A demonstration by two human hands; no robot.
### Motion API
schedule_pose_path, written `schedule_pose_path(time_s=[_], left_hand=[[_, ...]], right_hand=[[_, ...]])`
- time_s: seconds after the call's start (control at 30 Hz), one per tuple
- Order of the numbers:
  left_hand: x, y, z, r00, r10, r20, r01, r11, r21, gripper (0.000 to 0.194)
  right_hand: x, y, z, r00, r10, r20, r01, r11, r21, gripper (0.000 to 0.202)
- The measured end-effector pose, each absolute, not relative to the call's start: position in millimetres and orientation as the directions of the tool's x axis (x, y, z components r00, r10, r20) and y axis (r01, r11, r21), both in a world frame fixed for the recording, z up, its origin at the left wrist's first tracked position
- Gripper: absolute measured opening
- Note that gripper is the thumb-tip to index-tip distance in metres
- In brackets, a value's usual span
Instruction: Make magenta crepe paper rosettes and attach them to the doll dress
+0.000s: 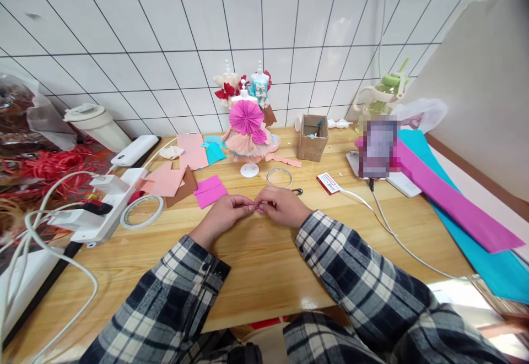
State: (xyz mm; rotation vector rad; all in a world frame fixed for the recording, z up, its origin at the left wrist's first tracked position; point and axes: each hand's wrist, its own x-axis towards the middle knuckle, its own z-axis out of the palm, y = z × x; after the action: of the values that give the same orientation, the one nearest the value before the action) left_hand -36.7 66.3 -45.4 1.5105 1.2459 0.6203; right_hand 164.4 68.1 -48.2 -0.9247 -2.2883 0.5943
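My left hand (228,213) and my right hand (285,205) meet fingertip to fingertip above the table, both closed in a pinch. Between them shows a small pink piece of paper (260,208), mostly covered by the fingers. Just beyond stands a mini dress form (243,132) in a pleated peach paper skirt with magenta fan rosettes. A folded magenta paper (210,191) lies left of my left hand. A clear tape ring (279,177) lies flat behind my right hand, and the black handle of small scissors (297,191) pokes out beside it.
Left are a white tape roll (142,212), peach paper sheets (165,179), a power strip (111,204) with cables, and red shredded paper (53,174). A small cardboard box (312,138) stands behind. To the right, a phone (378,146) and long magenta paper (454,199) lie near a cable.
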Motion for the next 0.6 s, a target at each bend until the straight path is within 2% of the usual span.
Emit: schedule_pose_path(time_s=[0.13,0.43,0.6], left_hand=[[-36.7,66.0,-46.2,0.311,0.925,-0.216,0.354,0.098,0.930,0.040],[-36.1,66.2,-49.6,0.312,0.929,-0.200,0.310,0.100,0.946,0.038],[-36.3,65.8,-50.3,0.315,0.925,-0.210,0.286,0.119,0.951,0.037]], right_hand=[[165.8,65.7,-44.9,-0.595,0.708,0.379,0.495,0.695,-0.521,0.022],[162.8,65.5,-48.9,-0.546,0.715,0.436,0.481,0.694,-0.536,0.016],[165.0,63.9,-45.3,-0.589,0.681,0.436,0.479,0.728,-0.490,0.017]])
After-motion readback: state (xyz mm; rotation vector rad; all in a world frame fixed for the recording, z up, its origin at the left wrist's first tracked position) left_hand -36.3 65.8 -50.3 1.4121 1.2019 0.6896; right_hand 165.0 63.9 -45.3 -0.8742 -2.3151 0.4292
